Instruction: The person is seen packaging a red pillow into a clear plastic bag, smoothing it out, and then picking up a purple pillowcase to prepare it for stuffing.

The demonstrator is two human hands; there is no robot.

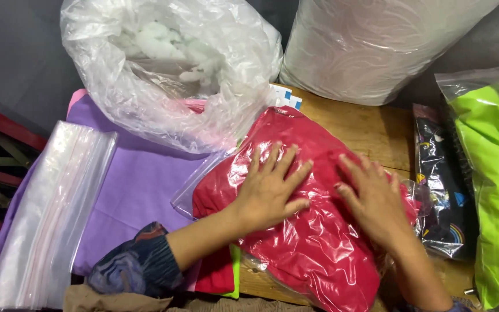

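A clear plastic bag holding folded red fabric [313, 242] lies across the wooden table [371, 130] in front of me. My left hand [270, 188] rests flat on top of the bag with fingers spread. Beside it, my right hand [373, 199] also presses flat on the bag, fingers apart. Neither hand grips anything. A dark patterned sleeve [137, 263] covers my left forearm.
A large clear bag of white stuffing [168, 63] stands at the back left on purple fabric [137, 190]. A stack of empty clear zip bags [50, 214] lies at left. A big white wrapped bundle [376, 46] stands behind. Bagged dark patterned fabric [443, 190] and lime-green fabric [498, 185] lie at right.
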